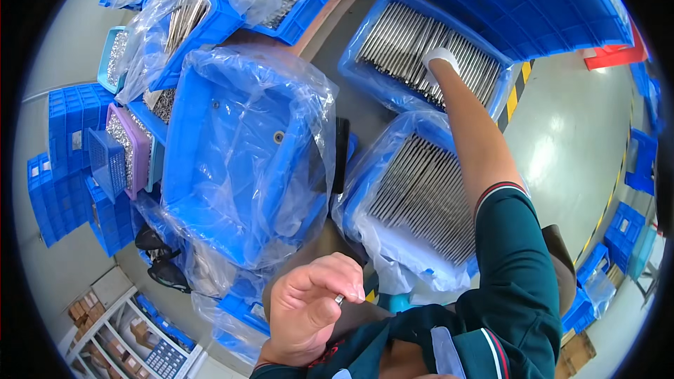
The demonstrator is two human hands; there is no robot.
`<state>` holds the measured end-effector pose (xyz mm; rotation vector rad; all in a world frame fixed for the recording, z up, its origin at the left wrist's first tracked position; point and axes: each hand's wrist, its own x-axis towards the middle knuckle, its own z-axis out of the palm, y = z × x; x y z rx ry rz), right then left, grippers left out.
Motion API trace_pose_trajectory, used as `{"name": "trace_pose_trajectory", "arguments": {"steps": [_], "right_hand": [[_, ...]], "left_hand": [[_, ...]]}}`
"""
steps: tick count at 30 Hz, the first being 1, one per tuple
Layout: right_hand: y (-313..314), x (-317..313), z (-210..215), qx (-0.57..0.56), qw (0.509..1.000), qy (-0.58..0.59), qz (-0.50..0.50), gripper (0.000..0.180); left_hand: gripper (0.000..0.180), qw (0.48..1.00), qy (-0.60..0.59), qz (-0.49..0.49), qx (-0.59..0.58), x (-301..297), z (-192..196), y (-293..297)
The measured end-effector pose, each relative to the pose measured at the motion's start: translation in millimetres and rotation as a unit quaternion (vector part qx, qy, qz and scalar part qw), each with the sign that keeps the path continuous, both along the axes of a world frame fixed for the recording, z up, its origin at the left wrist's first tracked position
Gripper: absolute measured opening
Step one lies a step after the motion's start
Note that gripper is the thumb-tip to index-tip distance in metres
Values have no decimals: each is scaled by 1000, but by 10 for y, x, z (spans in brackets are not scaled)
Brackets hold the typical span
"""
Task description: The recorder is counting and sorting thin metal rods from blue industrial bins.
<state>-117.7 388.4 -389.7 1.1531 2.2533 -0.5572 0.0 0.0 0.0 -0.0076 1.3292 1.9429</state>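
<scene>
My left hand is raised close to my body, its thumb and fingers pinching a small shiny metal piece. Too little of that piece shows to tell its exact kind. My right arm stretches far forward, and my right hand, in a white glove, is down at the metal rods in the far blue crate. The fingers of that hand are hidden from view. Nearer to me, a second blue crate lined with clear plastic holds rows of similar thin metal rods.
A big blue crate lined with clear plastic stands left of centre, a small ring-shaped part inside. Small baskets of metal parts, including a purple one, are farther left. A tall blue crate rises at the far right.
</scene>
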Motion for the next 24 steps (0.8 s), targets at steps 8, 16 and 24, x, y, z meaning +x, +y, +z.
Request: {"name": "trace_pose_trajectory", "arguments": {"steps": [8, 16, 24], "right_hand": [[-423, 142, 808, 226, 907, 174, 309, 30], [-521, 338, 672, 199, 938, 153, 239, 43], [-424, 636, 739, 252, 941, 134, 182, 35]], "left_hand": [[30, 1000, -22, 2, 15, 13, 11, 28], [23, 997, -49, -13, 63, 51, 31, -47], [29, 999, -3, -12, 29, 132, 79, -66]]}}
